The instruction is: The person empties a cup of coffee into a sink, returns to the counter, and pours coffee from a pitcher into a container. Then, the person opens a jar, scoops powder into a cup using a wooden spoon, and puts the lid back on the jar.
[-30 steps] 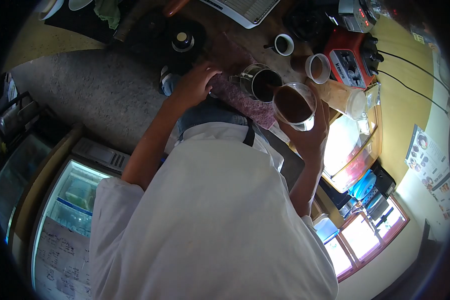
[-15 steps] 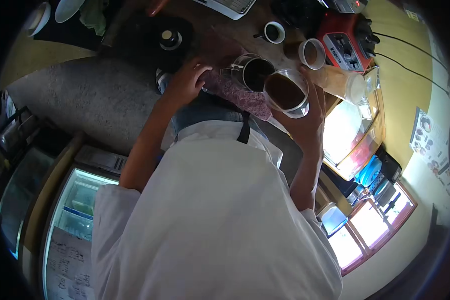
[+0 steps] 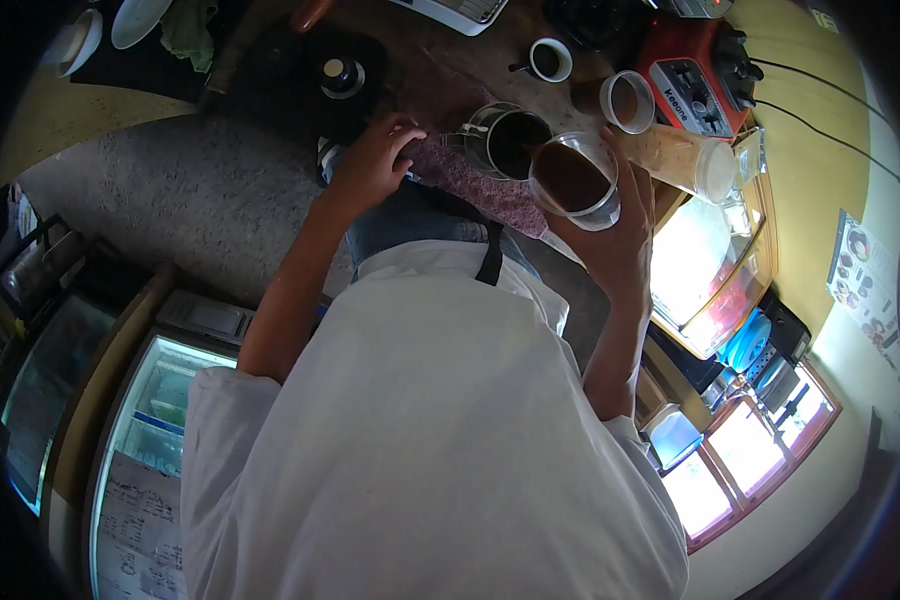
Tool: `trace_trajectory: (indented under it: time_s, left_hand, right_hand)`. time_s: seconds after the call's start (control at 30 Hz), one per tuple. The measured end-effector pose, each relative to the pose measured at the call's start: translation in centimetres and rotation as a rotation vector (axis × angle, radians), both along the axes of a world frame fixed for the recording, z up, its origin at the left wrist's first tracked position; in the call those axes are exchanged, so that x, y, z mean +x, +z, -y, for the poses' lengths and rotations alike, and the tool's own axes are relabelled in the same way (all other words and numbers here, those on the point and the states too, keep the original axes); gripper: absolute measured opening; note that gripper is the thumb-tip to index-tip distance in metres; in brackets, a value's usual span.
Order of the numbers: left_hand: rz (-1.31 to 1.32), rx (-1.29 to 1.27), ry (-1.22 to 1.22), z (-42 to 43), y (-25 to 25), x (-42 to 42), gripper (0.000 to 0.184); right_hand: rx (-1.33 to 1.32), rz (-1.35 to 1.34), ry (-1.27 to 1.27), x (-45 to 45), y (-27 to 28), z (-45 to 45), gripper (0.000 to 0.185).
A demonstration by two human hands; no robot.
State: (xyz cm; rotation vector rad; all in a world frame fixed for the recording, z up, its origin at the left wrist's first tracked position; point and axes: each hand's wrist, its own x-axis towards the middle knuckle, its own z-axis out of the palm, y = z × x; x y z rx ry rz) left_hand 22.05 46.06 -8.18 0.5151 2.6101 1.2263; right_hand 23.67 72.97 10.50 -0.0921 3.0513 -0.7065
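My right hand [image 3: 615, 235] is wrapped round a clear plastic cup [image 3: 600, 212] of brown liquid. The cup tips toward a jug [image 3: 497, 118] with a dark inside, and the brown liquid reaches the lip beside the jug's rim. Whether any of it is running into the jug I cannot make out. The jug stands on a reddish-brown cloth [image 3: 467, 182], its handle facing left. My left hand [image 3: 372, 165] hovers left of that cloth, fingers loosely bent and apart, with nothing visible in them.
Beyond the held cup stand a second plastic cup [image 3: 627, 102], a dark-filled white mug [image 3: 550, 61] and a red appliance [image 3: 685, 85] with cords. A clear container [image 3: 675, 163] lies on its side at the right. A capped bottle [image 3: 342, 77] stands at the left.
The cup in my right hand has tilted a little further toward the jug. My left hand stays nearly in place, and the view has shifted slightly.
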Motion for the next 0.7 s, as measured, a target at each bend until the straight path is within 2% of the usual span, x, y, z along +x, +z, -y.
trace_trajectory:
  time_s: [0.1,0.5,0.7]
  left_hand:
    - [0.072,0.01,-0.004,0.0,0.3,0.0,0.042]
    - [0.061,0.006,0.029,0.0,0.6,0.2,0.043]
    - [-0.048,0.033,0.043,0.1,-1.0,0.5,0.041]
  right_hand:
    - [0.011,0.042,-0.03,0.1,0.2,0.2,0.095]
    - [0.013,-0.018,0.023,-0.1,-0.3,0.3,0.102]
    - [0.034,0.015,0.06,-0.2,-0.2,0.3,0.106]
